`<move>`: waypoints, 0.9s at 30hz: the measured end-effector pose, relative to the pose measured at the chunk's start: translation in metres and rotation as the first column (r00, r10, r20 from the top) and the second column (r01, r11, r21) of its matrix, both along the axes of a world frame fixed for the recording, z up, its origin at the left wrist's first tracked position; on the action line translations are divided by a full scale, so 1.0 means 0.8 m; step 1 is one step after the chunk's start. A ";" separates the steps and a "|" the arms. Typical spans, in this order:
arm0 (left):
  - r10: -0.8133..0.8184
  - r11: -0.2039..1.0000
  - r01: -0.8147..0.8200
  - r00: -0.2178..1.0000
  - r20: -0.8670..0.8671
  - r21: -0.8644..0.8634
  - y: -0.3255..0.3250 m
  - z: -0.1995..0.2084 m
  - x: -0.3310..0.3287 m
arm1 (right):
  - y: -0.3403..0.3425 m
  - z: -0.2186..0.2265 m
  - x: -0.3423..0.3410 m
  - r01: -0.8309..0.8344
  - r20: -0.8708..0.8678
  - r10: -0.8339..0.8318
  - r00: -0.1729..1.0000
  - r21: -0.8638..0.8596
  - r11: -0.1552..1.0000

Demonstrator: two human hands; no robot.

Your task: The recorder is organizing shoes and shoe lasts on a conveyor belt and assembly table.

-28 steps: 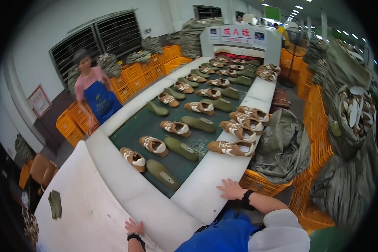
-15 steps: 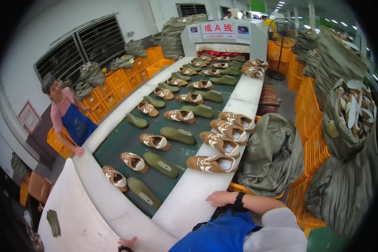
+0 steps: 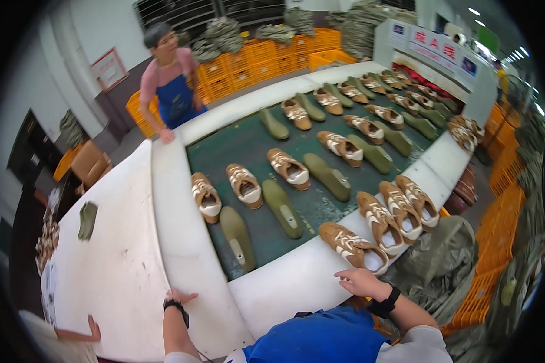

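My left hand (image 3: 180,296) rests on the white table near the belt's near left corner, fingers spread and holding nothing. My right hand (image 3: 358,283) is over the white side ledge (image 3: 290,287), fingers stretched out and empty. Just beyond it stands a brown and white sneaker (image 3: 352,247), the nearest of several on that ledge. On the green conveyor belt (image 3: 215,151), brown sneakers (image 3: 244,184) alternate with olive-green shoe lasts (image 3: 237,239) in slanting rows. Neither hand touches a shoe or last on the belt.
A lone green last (image 3: 87,221) lies on the white table (image 3: 121,266). A co-worker in a blue apron (image 3: 177,100) leans a hand on the far edge. Another person's hand (image 3: 79,333) is at lower left. Orange crates (image 3: 496,242) and a grey-green sack (image 3: 442,260) stand at right.
My view has turned left, so the belt and shoes appear shifted. My left hand and forearm show more fully. Another person's arm has come into view at lower left.
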State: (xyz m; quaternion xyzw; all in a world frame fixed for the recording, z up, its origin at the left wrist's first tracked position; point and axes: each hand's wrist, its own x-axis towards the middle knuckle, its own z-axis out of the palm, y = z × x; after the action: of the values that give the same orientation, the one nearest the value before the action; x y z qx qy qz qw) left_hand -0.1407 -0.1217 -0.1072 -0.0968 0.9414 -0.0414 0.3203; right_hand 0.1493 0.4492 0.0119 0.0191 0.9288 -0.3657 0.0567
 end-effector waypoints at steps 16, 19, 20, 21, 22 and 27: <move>-0.366 0.855 0.501 0.766 -0.529 0.133 0.292 0.025 -0.233 | -0.020 0.022 -0.005 0.255 0.064 -0.254 0.965 -0.017 0.967; -0.414 0.894 0.446 0.856 -0.310 0.038 0.304 0.048 -0.239 | 0.005 0.044 0.000 0.416 -0.009 -0.416 0.909 0.025 0.909; -0.436 0.898 0.439 0.887 -0.153 -0.015 0.302 0.050 -0.241 | 0.010 0.053 -0.001 0.457 -0.033 -0.456 0.889 0.036 0.889; -0.438 0.897 0.441 0.888 -0.142 -0.013 0.297 0.044 -0.239 | 0.015 0.056 0.000 0.479 -0.054 -0.477 0.877 0.046 0.877; -0.433 0.891 0.451 0.877 -0.206 0.046 0.293 0.035 -0.235 | 0.021 0.054 0.004 0.504 -0.095 -0.498 0.862 0.062 0.861; -0.356 0.772 0.565 0.764 -0.539 0.290 0.281 0.001 -0.217 | 0.051 0.073 0.003 0.518 -0.188 -0.489 0.852 0.164 0.840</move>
State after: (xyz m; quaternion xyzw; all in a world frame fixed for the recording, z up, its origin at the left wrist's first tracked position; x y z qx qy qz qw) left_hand -0.3141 0.1029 -0.1063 0.2116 0.9670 0.1146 0.0837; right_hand 0.1515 0.4899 0.0703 0.2431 0.9257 -0.2689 -0.1085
